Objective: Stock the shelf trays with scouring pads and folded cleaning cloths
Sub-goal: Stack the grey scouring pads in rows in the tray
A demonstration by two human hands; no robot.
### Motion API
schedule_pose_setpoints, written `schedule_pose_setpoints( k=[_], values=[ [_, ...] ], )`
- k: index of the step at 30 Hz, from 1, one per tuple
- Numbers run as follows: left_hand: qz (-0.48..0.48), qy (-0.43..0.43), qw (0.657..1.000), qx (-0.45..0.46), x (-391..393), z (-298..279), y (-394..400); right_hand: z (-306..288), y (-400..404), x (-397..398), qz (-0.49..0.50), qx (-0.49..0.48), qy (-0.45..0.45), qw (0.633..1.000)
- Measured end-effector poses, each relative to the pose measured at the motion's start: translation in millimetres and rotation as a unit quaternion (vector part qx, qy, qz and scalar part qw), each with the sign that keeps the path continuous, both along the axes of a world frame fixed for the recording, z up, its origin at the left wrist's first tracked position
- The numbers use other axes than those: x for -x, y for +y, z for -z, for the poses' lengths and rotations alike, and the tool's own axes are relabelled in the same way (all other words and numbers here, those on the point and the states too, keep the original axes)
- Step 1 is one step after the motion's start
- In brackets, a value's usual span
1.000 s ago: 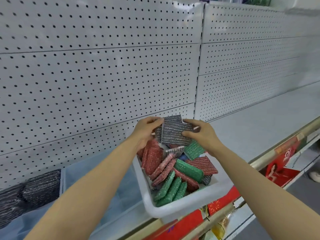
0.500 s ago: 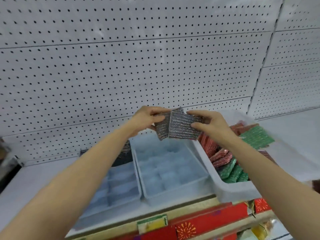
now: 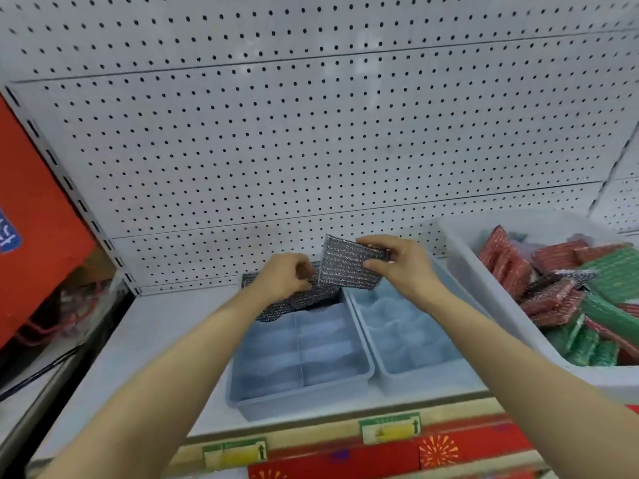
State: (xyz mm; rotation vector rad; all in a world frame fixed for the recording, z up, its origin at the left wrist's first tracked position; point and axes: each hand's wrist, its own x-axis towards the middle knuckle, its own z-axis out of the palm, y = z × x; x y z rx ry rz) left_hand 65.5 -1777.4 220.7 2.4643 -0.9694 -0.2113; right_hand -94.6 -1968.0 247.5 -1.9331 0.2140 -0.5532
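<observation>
the person stands at the shelf point(image 3: 162, 326) with both arms stretched over two pale blue divided trays. the right hand point(image 3: 397, 264) pinches a silver scouring pad point(image 3: 349, 267) by its right edge, thumb below and fingers curled over the top, holding it tilted in the air above the gap between the left tray point(image 3: 297, 399) and the right tray point(image 3: 415, 375). the left hand point(image 3: 283, 278) is curled down over the silver pads point(image 3: 294, 302) already lying at the back of the left tray; it seems to hold or press one there, though exactly what its fingers grip i cannot tell.

the step looks like adding this pad to that back row. to do it well, i'd say the left hand should hold the stocked pads flat and back against the tray wall, so a slot opens, and the right hand should bring the pad down edge first, square to the divider, not skewed as it hangs now. letting go only once it sits inside the compartment would keep it from sliding into the bare front sections.

the white bin point(image 3: 491, 305) of red and green pads point(image 3: 587, 292) waits at the right, against the pegboard point(image 3: 311, 133).
</observation>
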Motion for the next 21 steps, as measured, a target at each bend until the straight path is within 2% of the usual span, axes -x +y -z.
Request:
schedule_pose_setpoints(
  k=[3, 5, 8, 10, 13, 15, 18, 21],
  values=[
    [-0.011, -0.117, 0.991, -0.057, 2.7, 21.3, -8.6, 7.3, 5.5, -2.7, 0.021, 0.037, 0.001, 0.999],
    [0.02, -0.173, 0.98, -0.1, 2.2, 36.2, -11.3, 12.2, 6.4, -3.5, 0.024, 0.058, 0.004, 0.998],
    [0.063, -0.228, 0.966, -0.101, -6.8, 46.9, -10.5, 18.7, 9.3, -4.1, 0.019, 0.098, 0.01, 0.995],
    [0.082, -0.198, 0.969, -0.123, -22.1, 44.9, -7.7, 23.2, 12.1, -7.4, 0.006, 0.116, 0.012, 0.993],
    [0.07, -0.121, 0.966, -0.216, -54.5, 48.4, -5.5, 31.2, 21.4, -18.2, -0.043, 0.121, 0.022, 0.991],
    [0.076, -0.103, 0.961, -0.246, -69.1, 53.7, -8.8, 37.5, 33.4, -28.4, -0.071, 0.118, 0.031, 0.99],
    [0.097, -0.104, 0.969, -0.2, -70.6, 57.8, -14.0, 52.2, 49.5, -42.5, -0.1, 0.127, 0.052, 0.986],
    [0.107, -0.111, 0.978, -0.138, -65.6, 58.3, -13.0, 67.8, 47.9, -49.3, -0.069, 0.178, 0.094, 0.977]
  ],
)
